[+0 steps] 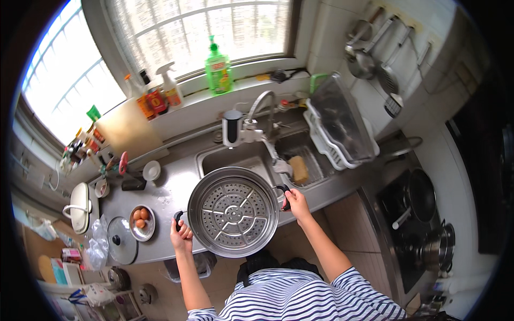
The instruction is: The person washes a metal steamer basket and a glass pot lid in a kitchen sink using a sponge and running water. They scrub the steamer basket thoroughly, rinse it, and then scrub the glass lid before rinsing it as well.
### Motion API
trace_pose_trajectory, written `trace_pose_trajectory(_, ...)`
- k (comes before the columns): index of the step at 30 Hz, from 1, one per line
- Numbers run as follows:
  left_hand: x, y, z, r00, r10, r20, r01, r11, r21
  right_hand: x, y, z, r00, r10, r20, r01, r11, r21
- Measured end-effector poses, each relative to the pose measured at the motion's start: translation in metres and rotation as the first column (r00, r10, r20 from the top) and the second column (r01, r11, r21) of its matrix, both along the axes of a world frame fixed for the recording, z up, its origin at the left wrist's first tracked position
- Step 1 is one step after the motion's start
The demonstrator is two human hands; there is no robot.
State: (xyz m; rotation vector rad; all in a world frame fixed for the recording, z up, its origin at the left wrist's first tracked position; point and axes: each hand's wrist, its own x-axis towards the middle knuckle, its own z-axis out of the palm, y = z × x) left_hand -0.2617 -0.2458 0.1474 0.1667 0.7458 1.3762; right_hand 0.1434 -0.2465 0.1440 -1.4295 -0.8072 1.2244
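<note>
A round stainless steel steamer tray (233, 214) with a perforated bottom is held up in front of me, over the front edge of the counter and the sink. My left hand (182, 236) grips its black handle (178, 218) on the left side. On the other side my right hand (296, 204) is closed on the second black handle (283, 191). Behind the steamer lies the sink basin (217, 158), partly covered by it. A metal bowl (149, 230) with several brown eggs (140, 214) stands on the counter at the left, beside a glass lid (121, 244).
A faucet (257, 104) with a white-and-black unit rises behind the sink. A sponge (298, 170) lies in the right basin, near a white dish rack (327, 140). Farther right, a frying pan (421, 194) and a steel pot (437, 246) stand on the stove. A cutting board (126, 124) leans at the back left.
</note>
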Motion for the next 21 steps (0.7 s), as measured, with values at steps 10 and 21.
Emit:
trace_pose_trajectory(10, 0.187, -0.018, 0.125, 0.947, -0.315, -0.057, 0.318, 0.947, 0.041, 0.157, -0.153, 0.136, 0.899, -0.432, -0.071, 0.438, 0.882, 0.173)
trace_pose_trajectory(21, 0.503, -0.028, 0.222, 0.526, -0.643, -0.556, 0.78, 0.625, 0.015, 0.347, -0.347, 0.221, 0.529, -0.827, -0.19, 0.848, 0.509, 0.149)
